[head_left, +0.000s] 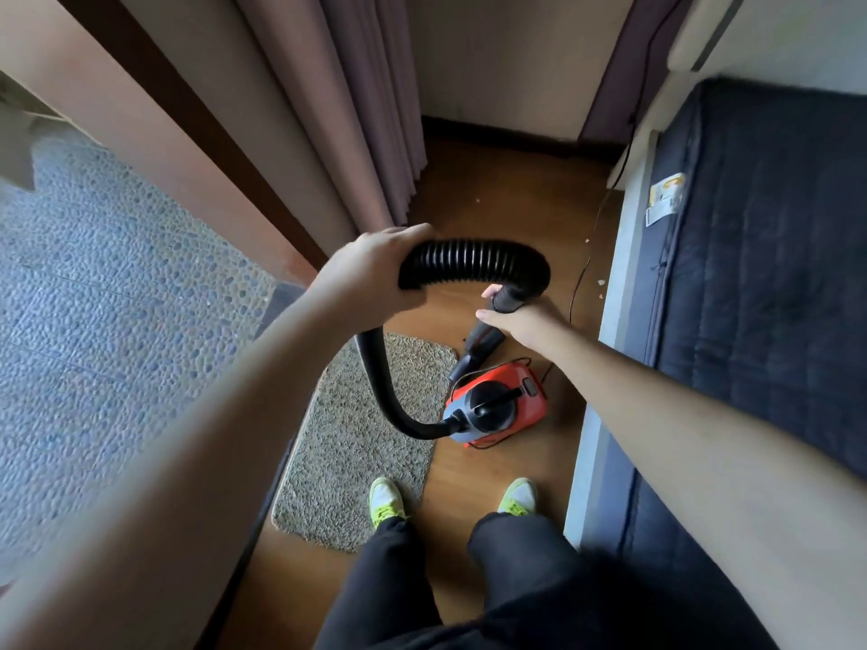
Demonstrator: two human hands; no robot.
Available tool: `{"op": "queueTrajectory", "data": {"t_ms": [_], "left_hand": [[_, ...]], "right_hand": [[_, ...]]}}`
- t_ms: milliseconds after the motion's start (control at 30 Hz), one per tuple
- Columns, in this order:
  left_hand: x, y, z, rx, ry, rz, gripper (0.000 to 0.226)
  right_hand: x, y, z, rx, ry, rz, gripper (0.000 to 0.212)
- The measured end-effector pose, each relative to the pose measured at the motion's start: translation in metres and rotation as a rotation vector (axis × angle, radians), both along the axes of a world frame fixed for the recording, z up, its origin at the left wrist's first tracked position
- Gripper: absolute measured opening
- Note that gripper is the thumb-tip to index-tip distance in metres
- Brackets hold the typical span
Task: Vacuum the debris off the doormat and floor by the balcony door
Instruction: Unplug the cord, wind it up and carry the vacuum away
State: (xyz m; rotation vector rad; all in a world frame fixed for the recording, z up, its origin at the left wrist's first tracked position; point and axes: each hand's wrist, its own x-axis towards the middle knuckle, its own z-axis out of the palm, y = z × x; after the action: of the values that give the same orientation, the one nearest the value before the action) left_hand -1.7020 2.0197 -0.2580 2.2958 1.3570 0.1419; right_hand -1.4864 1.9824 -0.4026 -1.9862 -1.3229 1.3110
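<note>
A small red and black vacuum cleaner [497,403] stands on the wooden floor [511,204] beside a beige doormat [356,443]. Its black ribbed hose [474,260] arcs up from the machine. My left hand [370,269] grips the hose at the top of the arc. My right hand [520,316] grips the hose's far end just above the black nozzle [478,344], which points down toward the floor near the mat's corner. Small pale debris specks [600,283] lie on the floor by the bed.
The open balcony door shows a pebbled balcony floor [117,283] at left. Mauve curtains [356,110] hang ahead. A dark blue mattress [760,283] runs along the right. A thin black cord [586,269] trails over the floor. My feet in yellow-green shoes [387,504] stand below.
</note>
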Motion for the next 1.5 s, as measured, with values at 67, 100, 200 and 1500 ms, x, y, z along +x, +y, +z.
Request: {"op": "queueTrajectory", "data": {"t_ms": [67, 100, 200, 1500], "left_hand": [[0.008, -0.011, 0.001, -0.012, 0.036, 0.02, 0.04], [0.011, -0.015, 0.003, -0.003, 0.057, 0.038, 0.038], [0.015, -0.019, 0.007, 0.012, 0.109, 0.098, 0.034], [0.197, 0.263, 0.061, 0.257, 0.09, -0.277, 0.041]], "right_hand": [[0.008, -0.01, 0.014, -0.016, -0.001, 0.003, 0.026], [0.011, -0.013, 0.022, -0.004, -0.026, 0.038, 0.029], [0.019, -0.019, 0.048, 0.054, -0.064, 0.145, 0.03], [0.107, 0.145, 0.102, 0.068, -0.089, -0.256, 0.033]]}}
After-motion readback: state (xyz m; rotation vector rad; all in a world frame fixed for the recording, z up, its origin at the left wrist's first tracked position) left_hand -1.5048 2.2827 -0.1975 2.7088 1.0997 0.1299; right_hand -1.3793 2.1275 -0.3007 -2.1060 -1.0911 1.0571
